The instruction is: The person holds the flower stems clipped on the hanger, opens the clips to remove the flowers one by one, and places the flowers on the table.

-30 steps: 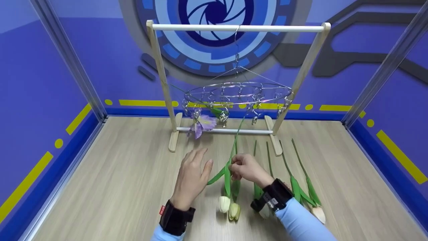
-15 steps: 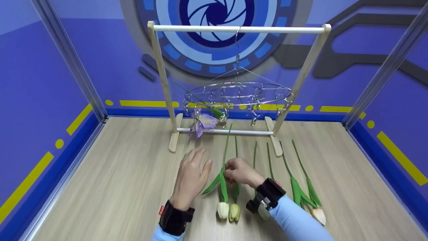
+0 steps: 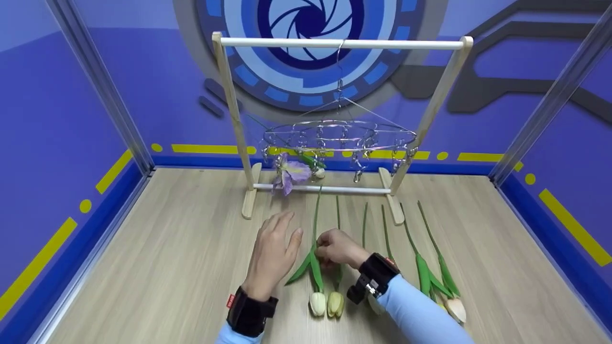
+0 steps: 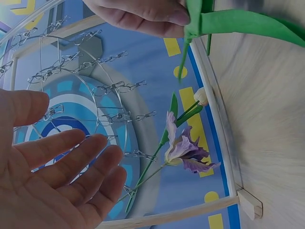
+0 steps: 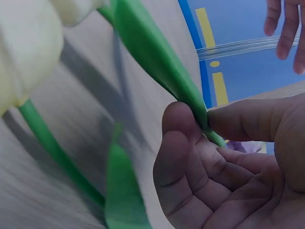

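My right hand [image 3: 338,248] pinches the green stem of a white tulip [image 3: 317,304] between thumb and fingers, as the right wrist view also shows. The flower head points toward me, and the stem runs away toward the rack. Just right of it, a yellowish tulip [image 3: 335,304] lies on the table, partly covered by that hand. My left hand [image 3: 273,255] hovers to the left with fingers extended, holding nothing. Beyond both hands hangs a round metal clip hanger [image 3: 340,136]. A purple iris [image 3: 290,173] and another white tulip [image 4: 201,97] hang on its left side.
A wooden rack with a white top bar [image 3: 287,42] carries the hanger; its feet [image 3: 391,196] stand at the back of the table. Several more tulips lie to the right, one with a pale peach head [image 3: 455,309]. Blue printed walls enclose the table.
My right hand has moved left and slightly toward me with the white tulip, whose stem tip has swung down and left, away from the hanger. The left hand stays still.
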### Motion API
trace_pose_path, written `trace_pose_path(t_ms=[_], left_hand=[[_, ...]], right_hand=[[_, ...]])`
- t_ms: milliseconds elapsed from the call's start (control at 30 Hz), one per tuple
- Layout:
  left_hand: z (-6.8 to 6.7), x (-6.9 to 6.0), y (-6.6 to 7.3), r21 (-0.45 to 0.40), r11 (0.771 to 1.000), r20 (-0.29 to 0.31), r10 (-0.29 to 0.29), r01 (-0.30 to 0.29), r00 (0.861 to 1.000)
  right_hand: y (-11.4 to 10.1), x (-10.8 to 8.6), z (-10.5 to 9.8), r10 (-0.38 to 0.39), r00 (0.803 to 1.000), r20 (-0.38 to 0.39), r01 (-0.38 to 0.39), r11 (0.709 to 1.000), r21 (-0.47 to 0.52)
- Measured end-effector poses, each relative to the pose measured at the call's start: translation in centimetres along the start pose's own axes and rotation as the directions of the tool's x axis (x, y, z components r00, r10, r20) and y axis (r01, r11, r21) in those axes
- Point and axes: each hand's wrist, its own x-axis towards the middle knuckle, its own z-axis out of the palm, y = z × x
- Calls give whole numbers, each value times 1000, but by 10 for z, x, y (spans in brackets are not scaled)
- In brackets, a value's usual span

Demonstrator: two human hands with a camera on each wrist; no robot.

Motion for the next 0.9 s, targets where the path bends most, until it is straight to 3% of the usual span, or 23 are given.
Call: trace_pose_path(t_ms=[433, 900], left_hand=[[0, 0, 0, 3, 1000, 0, 6, -6, 1000], [0, -1, -4, -3, 1000, 29, -12, 12, 999]], right_hand=[[5, 8, 7, -20, 1000, 3, 20, 994, -103], [6, 12, 9, 31, 1000, -2, -31, 988, -150]])
